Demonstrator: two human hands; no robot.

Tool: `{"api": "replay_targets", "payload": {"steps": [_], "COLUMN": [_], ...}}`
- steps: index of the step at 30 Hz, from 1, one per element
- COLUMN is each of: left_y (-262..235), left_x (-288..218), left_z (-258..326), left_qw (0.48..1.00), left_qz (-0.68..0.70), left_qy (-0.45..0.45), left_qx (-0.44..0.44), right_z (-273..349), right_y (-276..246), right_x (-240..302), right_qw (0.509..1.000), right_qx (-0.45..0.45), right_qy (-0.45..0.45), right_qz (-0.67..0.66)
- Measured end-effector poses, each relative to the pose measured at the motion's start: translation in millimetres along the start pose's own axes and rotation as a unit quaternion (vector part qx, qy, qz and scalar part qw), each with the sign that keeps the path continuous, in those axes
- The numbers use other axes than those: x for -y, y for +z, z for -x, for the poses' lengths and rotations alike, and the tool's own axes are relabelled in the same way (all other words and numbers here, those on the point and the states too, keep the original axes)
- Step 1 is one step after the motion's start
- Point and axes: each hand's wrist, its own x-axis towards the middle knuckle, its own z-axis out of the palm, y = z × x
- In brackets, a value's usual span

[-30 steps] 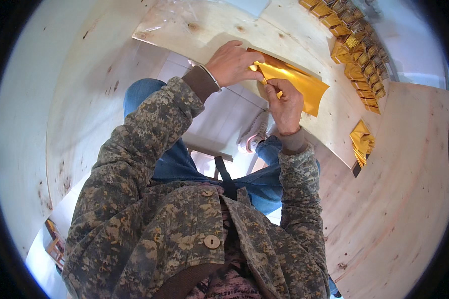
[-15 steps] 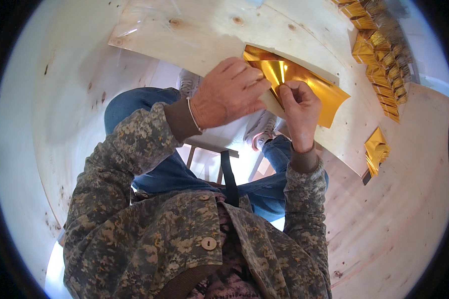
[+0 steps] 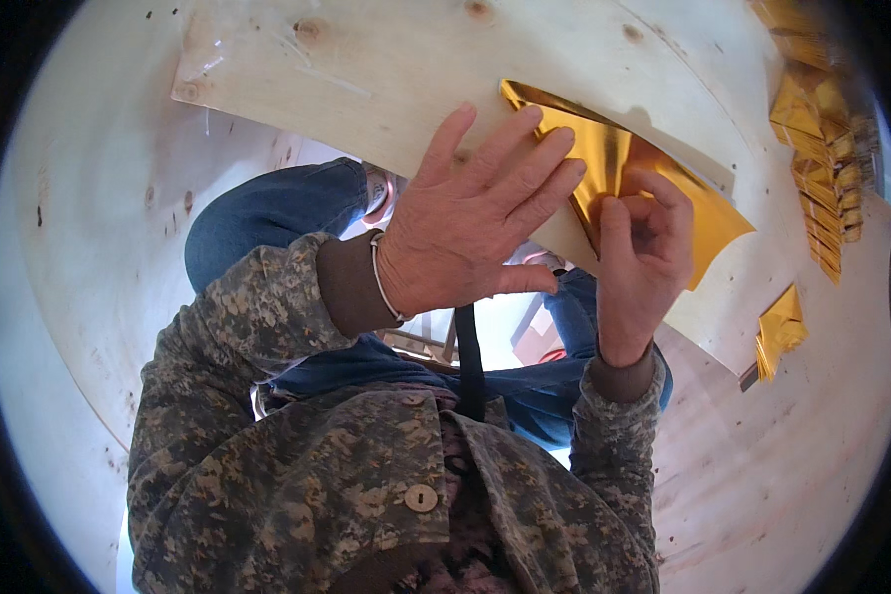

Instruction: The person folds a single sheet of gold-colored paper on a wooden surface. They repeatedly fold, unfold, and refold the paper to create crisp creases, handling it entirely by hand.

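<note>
A shiny gold foil sheet [image 3: 713, 223] lies over the board in front of me, with one part folded over toward the middle. My right hand [image 3: 642, 262] pinches the foil at the fold between thumb and fingers. My left hand [image 3: 470, 223] is spread open, palm down, with its fingertips at the left part of the folded foil. Whether they press on it or hover just above I cannot tell. The lower corner of the fold is partly behind my hands.
The pale wooden board [image 3: 386, 69] slants down to the right above my knees. A single folded gold foil piece [image 3: 780, 332] lies by its right corner. Farther up on the right, several folded gold pieces [image 3: 812, 178] form a stacked row.
My left hand has opened from curled fingers on the foil's upper left to spread, flat fingers. My right hand still pinches the fold. The whole view has shifted somewhat.
</note>
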Motion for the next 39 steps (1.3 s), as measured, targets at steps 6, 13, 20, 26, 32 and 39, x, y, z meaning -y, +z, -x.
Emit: {"api": "replay_targets", "payload": {"steps": [6, 13, 20, 26, 32, 39], "left_y": [-0.8, -1.4, 2.0, -0.2, -1.1, -2.9], "left_x": [0.2, 1.0, 1.7, 2.6, 1.0, 0.6], "left_z": [-2.5, -5.7, -6.1, -6.5, -8.3, -10.3], "left_qw": [0.999, 0.999, 0.999, 0.998, 0.997, 0.995], "left_qz": [0.011, -0.013, -0.019, -0.017, -0.024, -0.048], "left_qy": [-0.013, -0.011, -0.033, -0.046, -0.051, -0.045], "left_qx": [0.032, 0.042, 0.006, 0.038, 0.054, 0.079], "right_z": [0.7, -0.3, -4.2, -2.5, -4.3, -6.3], "right_y": [-0.8, -0.7, -0.3, 0.0, 0.0, -2.2], "right_x": [-4.6, -0.5, -3.8, 1.2, 4.6, 2.9], "right_qw": [0.999, 0.998, 0.994, 0.997, 0.995, 0.994], "right_qx": [0.004, 0.002, 0.001, -0.002, 0.003, 0.013], "right_qy": [-0.027, -0.013, -0.06, -0.01, -0.012, -0.034], "right_qz": [0.043, 0.057, 0.095, 0.08, 0.094, 0.102]}}
